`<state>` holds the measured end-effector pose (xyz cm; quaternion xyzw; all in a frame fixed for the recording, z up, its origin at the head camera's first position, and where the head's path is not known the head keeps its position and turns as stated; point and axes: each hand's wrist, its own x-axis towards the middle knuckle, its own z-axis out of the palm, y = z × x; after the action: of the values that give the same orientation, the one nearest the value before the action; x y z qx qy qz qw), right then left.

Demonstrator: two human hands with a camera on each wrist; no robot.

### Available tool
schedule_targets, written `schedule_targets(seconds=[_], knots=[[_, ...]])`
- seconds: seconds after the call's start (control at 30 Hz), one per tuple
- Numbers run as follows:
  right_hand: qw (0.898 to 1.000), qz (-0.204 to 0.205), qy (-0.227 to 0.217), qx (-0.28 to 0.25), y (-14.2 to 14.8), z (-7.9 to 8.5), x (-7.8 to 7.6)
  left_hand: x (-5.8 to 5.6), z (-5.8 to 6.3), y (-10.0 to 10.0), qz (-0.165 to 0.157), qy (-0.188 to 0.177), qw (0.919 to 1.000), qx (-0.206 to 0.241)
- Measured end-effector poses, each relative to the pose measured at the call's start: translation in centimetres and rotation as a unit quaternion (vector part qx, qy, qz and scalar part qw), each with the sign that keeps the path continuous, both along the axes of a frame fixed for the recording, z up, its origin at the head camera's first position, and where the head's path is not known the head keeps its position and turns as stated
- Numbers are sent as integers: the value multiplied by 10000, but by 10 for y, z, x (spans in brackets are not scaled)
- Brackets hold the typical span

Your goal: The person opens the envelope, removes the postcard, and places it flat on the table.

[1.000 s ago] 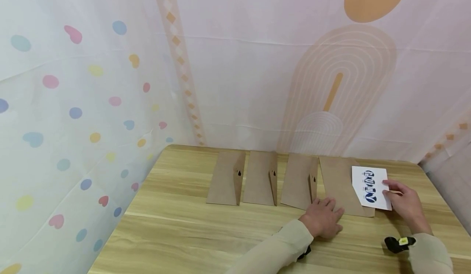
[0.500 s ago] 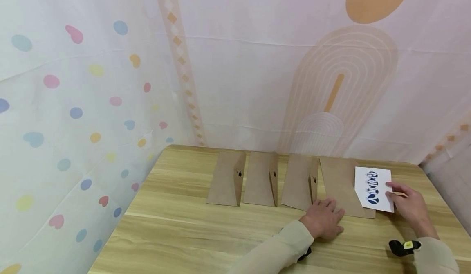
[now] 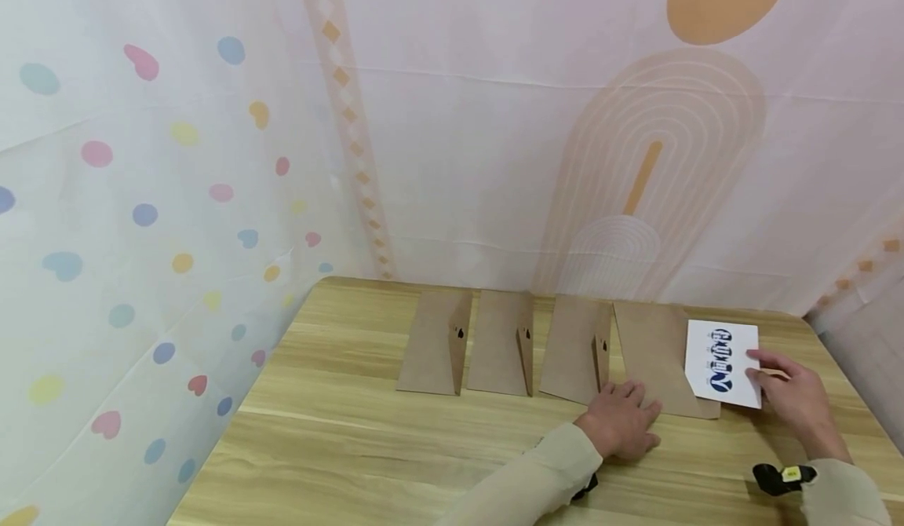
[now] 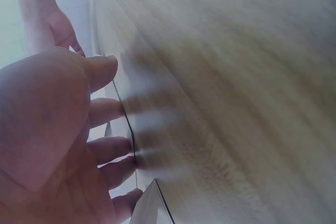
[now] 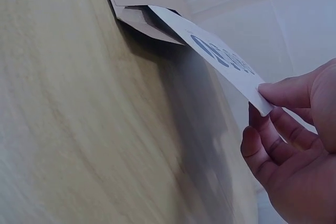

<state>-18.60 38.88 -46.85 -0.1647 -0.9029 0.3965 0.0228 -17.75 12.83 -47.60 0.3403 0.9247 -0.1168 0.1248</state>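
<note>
A white card (image 3: 722, 363) with dark blue print juts from the open end of the rightmost brown paper envelope (image 3: 653, 353). My right hand (image 3: 798, 392) pinches the card's right edge between thumb and fingers; the right wrist view shows the card (image 5: 220, 59) slanting up out of the envelope's mouth (image 5: 144, 17), its inner end hidden inside. With fingers spread, my left hand (image 3: 621, 420) presses on the near edge of that envelope, its fingertips also by the third envelope's corner. In the left wrist view the left hand's fingers (image 4: 113, 174) lie along the envelope edge.
Three more brown envelopes stand in a row to the left: one at the far left (image 3: 429, 345), one in the middle (image 3: 497, 345) and one closer (image 3: 570, 349), flaps partly raised. Under them is a wood-grain table (image 3: 339, 447). A patterned curtain (image 3: 459, 157) hangs behind.
My right hand has moved a little to the right, drawing the white card farther out of the rightmost envelope. My left hand and the other envelopes have stayed in place.
</note>
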Motion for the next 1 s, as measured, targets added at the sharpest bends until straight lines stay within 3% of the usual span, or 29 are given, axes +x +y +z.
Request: schedule_targets(seconds=[0.33,0.63,1.0], knots=[[9998,-95,39,191,5,3,3,0,-1,1,-106,117,9998,-140],[10000,-38,32,48,9,7,5,-2,-1,0,-68,68,9999,-76],[9991,-16,208,363,16,3,13,-2,-1,0,-29,8,10000,-55]])
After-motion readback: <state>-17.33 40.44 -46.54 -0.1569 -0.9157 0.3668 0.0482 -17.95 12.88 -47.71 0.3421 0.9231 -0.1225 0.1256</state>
